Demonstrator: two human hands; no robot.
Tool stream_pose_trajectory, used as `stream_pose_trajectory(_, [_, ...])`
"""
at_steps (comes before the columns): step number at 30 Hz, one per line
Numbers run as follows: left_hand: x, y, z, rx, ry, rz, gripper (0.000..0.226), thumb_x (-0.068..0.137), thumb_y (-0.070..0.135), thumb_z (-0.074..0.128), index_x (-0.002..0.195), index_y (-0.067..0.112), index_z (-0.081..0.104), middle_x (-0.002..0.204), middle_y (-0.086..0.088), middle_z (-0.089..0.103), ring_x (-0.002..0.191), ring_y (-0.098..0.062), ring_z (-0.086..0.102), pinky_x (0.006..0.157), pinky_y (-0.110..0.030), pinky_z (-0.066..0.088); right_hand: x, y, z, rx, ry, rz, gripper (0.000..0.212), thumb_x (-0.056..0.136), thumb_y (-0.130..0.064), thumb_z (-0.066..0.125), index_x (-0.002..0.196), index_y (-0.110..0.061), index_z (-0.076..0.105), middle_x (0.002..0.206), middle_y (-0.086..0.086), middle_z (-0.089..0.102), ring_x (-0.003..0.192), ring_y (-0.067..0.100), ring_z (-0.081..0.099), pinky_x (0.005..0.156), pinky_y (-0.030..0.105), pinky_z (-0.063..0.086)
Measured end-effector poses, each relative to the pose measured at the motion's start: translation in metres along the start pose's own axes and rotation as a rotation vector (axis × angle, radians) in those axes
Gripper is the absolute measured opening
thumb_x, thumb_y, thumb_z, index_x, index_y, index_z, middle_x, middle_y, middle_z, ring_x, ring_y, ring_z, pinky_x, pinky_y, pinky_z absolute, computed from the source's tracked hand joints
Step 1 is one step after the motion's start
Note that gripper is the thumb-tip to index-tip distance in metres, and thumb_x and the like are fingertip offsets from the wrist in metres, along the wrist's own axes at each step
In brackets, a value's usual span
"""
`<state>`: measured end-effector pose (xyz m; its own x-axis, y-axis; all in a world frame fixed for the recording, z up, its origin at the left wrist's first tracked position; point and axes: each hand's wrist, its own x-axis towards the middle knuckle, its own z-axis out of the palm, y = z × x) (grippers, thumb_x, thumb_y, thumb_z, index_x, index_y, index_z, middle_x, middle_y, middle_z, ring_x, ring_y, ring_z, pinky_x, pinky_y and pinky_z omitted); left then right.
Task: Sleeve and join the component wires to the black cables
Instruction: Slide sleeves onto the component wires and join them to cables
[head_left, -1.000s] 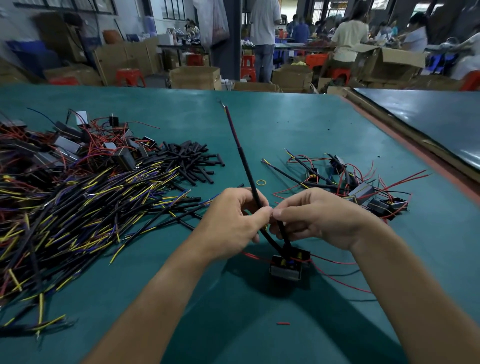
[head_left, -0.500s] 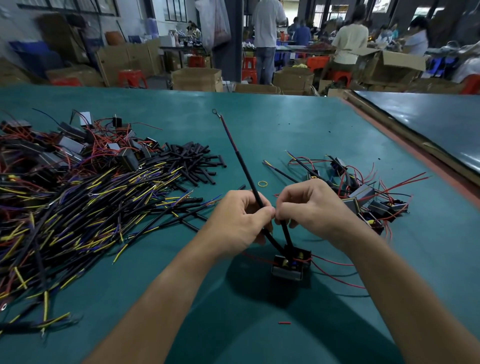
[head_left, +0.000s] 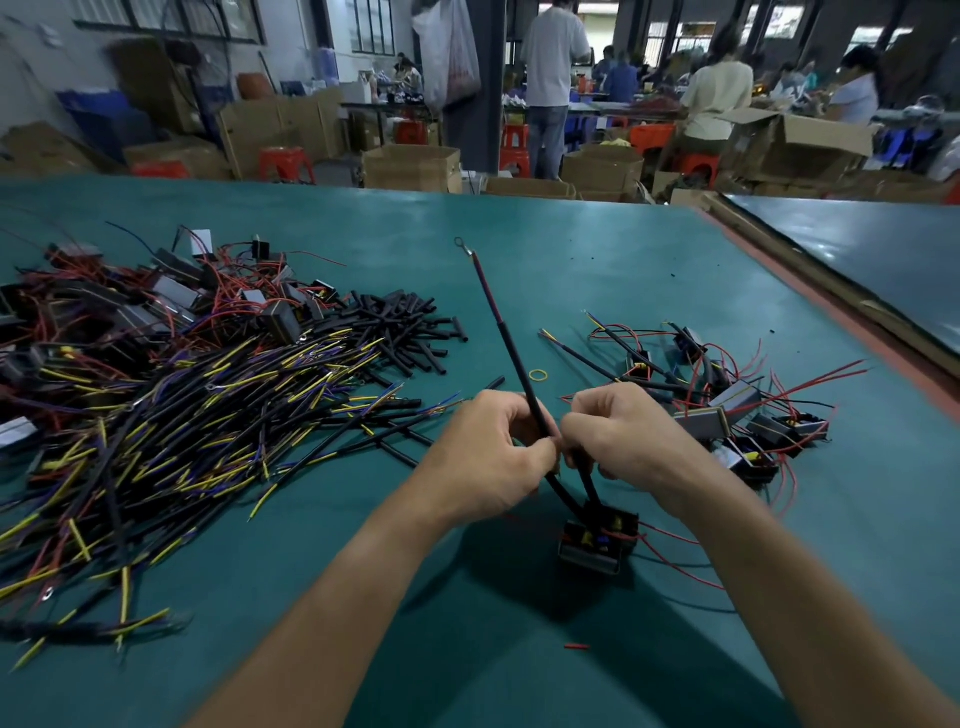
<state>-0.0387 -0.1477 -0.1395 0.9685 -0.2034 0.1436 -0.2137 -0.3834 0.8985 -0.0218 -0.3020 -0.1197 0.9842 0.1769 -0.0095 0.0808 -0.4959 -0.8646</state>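
A green table fills the frame, with boxes and people behind it at the top. In the middle, the left hand pinches a long black cable. The right hand pinches a short black cable. Both cables run down to the component just below the hands. A big wire pile lies at the left and a small pile at the right, near the table's orange edge.

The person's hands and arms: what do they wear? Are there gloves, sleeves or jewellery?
Nothing worn shows. The left hand and the right hand have no gloves and no visible rings. The left forearm and the right forearm are bare to the picture's edge: no sleeves, watch or bracelet.
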Motion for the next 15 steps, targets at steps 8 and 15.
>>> stream_pose_trajectory(8, [0.003, -0.002, -0.001, 0.008, 0.047, -0.058, 0.013, 0.086, 0.025, 0.060, 0.075, 0.019, 0.064, 0.073, -0.005, 0.072, 0.054, -0.021, 0.065, 0.062, -0.048, 0.059, -0.001, 0.005, -0.002, 0.078, -0.052, -0.177, 0.013, 0.083, 0.005, 0.060, 0.076, -0.006, 0.063, 0.052, 0.000, 0.063, 0.043, 0.013, 0.049, 0.045, 0.024, 0.045])
stream_pose_trajectory(15, [0.004, -0.003, 0.000, -0.079, 0.078, -0.099, 0.020, 0.096, 0.015, 0.058, 0.080, 0.005, 0.064, 0.072, -0.009, 0.069, 0.047, -0.011, 0.061, 0.049, -0.026, 0.051, 0.002, 0.010, -0.010, -0.020, -0.087, -0.266, 0.014, 0.087, -0.004, 0.070, 0.074, -0.007, 0.073, 0.059, 0.003, 0.069, 0.051, 0.014, 0.060, 0.055, 0.034, 0.053])
